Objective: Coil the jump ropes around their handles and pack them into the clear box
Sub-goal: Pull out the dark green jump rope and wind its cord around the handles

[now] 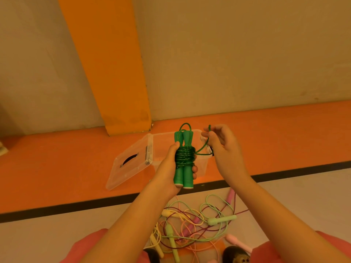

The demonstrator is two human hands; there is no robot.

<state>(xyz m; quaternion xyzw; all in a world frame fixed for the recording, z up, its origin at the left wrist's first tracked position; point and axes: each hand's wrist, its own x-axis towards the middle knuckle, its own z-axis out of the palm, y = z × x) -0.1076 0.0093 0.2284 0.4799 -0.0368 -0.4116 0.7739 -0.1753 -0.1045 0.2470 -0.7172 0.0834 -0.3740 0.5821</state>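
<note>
My left hand (168, 168) grips two green jump-rope handles (183, 174) held side by side and upright, with green rope (185, 155) wound several times around their middle. My right hand (218, 141) pinches the loose end of that green rope up and to the right of the handles. Right behind both hands stands the clear box (204, 164) on the orange strip, its lid (129, 164) hinged open to the left. A tangle of pastel jump ropes (197, 221) lies on the floor below my arms, with green, yellow and pink handles.
A wall with an orange pillar (114, 73) rises behind the orange floor strip (57, 168). A dark line (76, 206) borders the strip. My knees in pink trousers (85, 247) frame the rope pile at the bottom.
</note>
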